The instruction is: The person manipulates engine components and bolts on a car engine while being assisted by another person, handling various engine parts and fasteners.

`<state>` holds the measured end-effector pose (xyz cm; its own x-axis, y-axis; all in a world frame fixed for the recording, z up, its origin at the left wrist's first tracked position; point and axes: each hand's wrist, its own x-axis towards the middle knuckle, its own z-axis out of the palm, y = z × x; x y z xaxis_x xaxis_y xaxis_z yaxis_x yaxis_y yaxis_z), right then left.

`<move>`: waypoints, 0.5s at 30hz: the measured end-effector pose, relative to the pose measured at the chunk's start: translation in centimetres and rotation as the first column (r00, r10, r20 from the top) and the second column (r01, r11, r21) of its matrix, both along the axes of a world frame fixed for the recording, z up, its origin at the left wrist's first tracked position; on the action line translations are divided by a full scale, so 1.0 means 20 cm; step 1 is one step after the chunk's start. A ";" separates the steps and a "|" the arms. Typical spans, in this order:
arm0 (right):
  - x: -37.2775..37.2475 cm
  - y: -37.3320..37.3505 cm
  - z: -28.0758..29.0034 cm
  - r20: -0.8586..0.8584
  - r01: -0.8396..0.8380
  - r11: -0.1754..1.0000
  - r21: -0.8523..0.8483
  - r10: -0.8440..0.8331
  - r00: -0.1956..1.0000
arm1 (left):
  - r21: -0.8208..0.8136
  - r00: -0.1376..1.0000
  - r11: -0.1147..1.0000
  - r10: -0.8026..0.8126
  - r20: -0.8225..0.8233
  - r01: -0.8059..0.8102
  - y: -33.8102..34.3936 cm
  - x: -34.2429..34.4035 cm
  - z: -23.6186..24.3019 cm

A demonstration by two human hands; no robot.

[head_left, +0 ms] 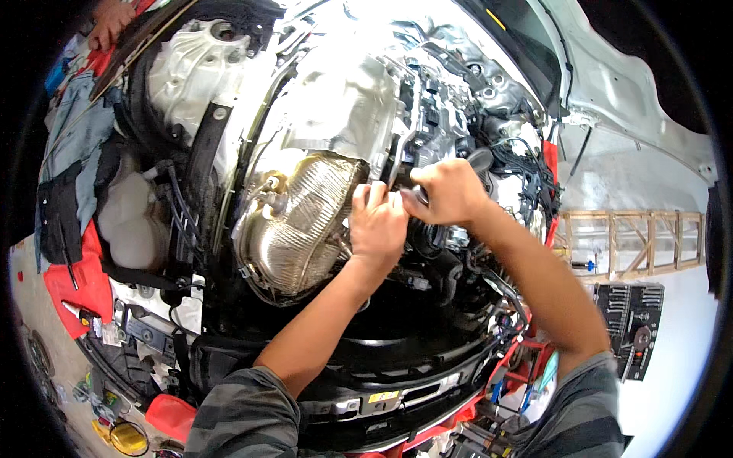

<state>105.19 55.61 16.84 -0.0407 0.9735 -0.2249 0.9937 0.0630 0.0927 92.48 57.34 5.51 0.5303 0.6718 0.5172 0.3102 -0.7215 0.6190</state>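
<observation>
Both my hands work side by side in an open engine bay. My left hand (pixel 378 225) has its fingers bent over the edge between the ribbed metal heat shield (pixel 309 221) and the engine (pixel 439 126). What its fingertips hold, if anything, is hidden. Just to the right, my right hand (pixel 452 191) is closed in a fist around a dark tool handle (pixel 421 195). Its working end cannot be made out behind the hands. Above both hands lies a smooth silvery cover (pixel 340 99), brightly lit.
A whitish plastic reservoir (pixel 136 217) sits at the left. Along the near side runs the black front crossmember (pixel 397 366). Red covers (pixel 80 294) drape the car's edges. Another person's hand (pixel 111 23) shows at the far upper left. Tools hang on a wall panel (pixel 630 324) at the right.
</observation>
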 end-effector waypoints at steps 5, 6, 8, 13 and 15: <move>0.08 0.10 0.00 -0.165 -0.595 0.793 0.134 0.610 0.775 | -0.034 0.997 0.997 -0.069 -0.017 0.069 -0.03 -0.02 0.01; 0.08 0.09 0.00 -0.111 -0.493 0.857 0.148 0.510 0.853 | -0.040 0.998 0.998 -0.054 0.034 0.056 -0.02 -0.02 0.00; 0.06 0.04 -0.02 -0.045 -0.335 0.920 0.205 0.351 0.935 | -0.033 0.997 0.997 -0.068 -0.030 0.067 -0.02 -0.03 0.01; -0.02 -0.02 -0.05 -0.053 -0.180 0.930 0.321 0.207 0.977 | -0.011 0.997 1.000 -0.001 -0.072 0.001 -0.04 -0.03 0.00; -0.04 -0.04 -0.08 -0.014 -0.072 0.942 0.327 0.081 0.997 | 0.032 0.995 0.999 -0.002 -0.096 0.005 -0.05 -0.02 -0.01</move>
<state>104.45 54.75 15.17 -0.1199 0.9871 0.1062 0.9895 0.1101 0.0940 92.10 56.43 5.26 0.5805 0.6537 0.4854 0.3645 -0.7417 0.5630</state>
